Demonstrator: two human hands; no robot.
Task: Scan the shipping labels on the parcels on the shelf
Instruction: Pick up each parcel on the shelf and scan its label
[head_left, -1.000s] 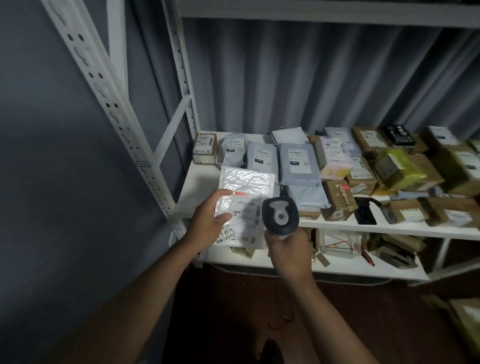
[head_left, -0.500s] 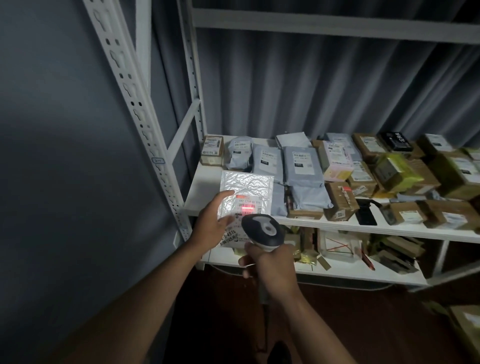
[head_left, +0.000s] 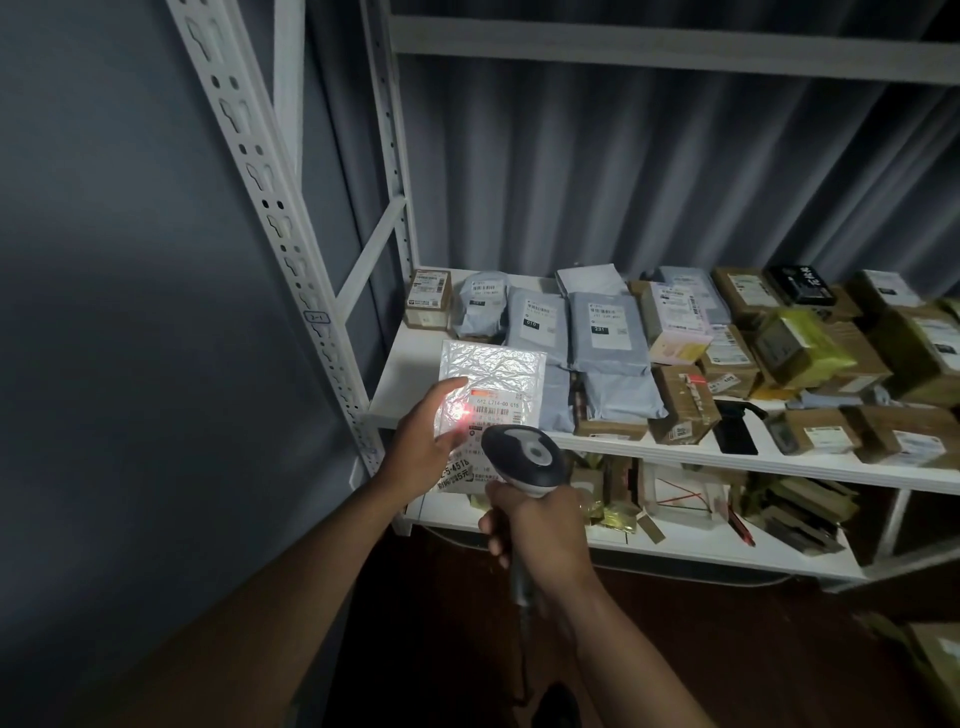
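My left hand (head_left: 427, 435) grips a silvery bubble mailer (head_left: 493, 371) by its left edge, thumb on the front, tilting it up in front of the shelf. Its white shipping label (head_left: 496, 408) faces me, and a red scan light glows at the label's left end. My right hand (head_left: 537, 530) holds a black-and-grey barcode scanner (head_left: 522, 454) by its handle, the head just below the label and covering the mailer's lower right. A white shelf (head_left: 410, 374) carries many parcels: grey poly bags (head_left: 605, 332) and brown boxes (head_left: 683, 402).
A white slotted upright (head_left: 270, 208) stands left of the mailer, by a grey wall. The lower shelf (head_left: 675, 540) holds flattened cartons and odd items. A black device (head_left: 735, 434) lies on the shelf's front edge. A carton (head_left: 935, 660) sits on the floor at right.
The scanner dropped lower and its head swung left under the label. The red light came on and slid to the label's left end. The mailer stays in my left hand.
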